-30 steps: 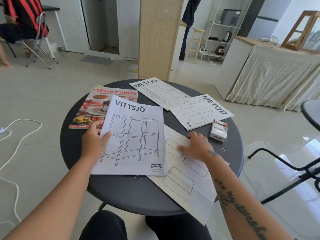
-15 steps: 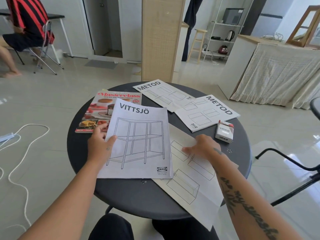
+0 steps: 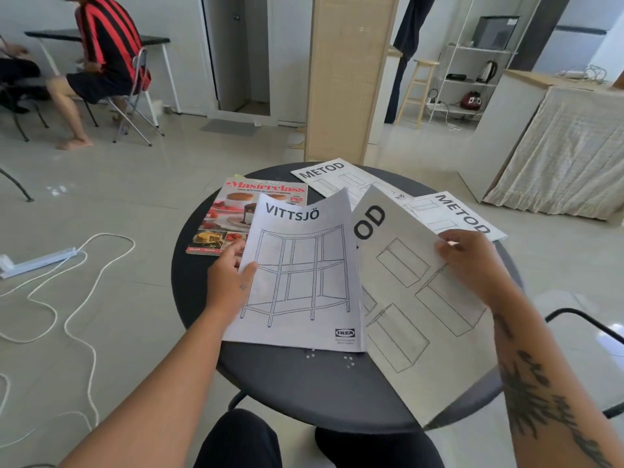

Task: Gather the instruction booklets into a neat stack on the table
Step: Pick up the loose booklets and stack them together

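On the round black table [image 3: 290,386], my left hand [image 3: 228,278] grips the left edge of the VITTSJÖ booklet [image 3: 300,275], which curves up off the tabletop. My right hand [image 3: 472,265] holds a large METOD booklet [image 3: 415,298] by its right edge, lifted and tilted beside the VITTSJÖ one. Two more METOD booklets lie flat at the back: one at the far edge [image 3: 334,177], one at the right [image 3: 452,214]. A Masterclass magazine [image 3: 236,217] lies at the back left, partly under the VITTSJÖ booklet.
A person in a red-and-black striped shirt [image 3: 104,38] sits at the far left. A white cable [image 3: 67,298] loops over the floor at left. A black chair frame [image 3: 587,325] stands right of the table. A tall wicker panel [image 3: 344,76] rises behind it.
Both hands have closed on their booklets and lifted them off the table. The large METOD booklet, flat under my right hand before, now tilts up. The small white box is hidden now.
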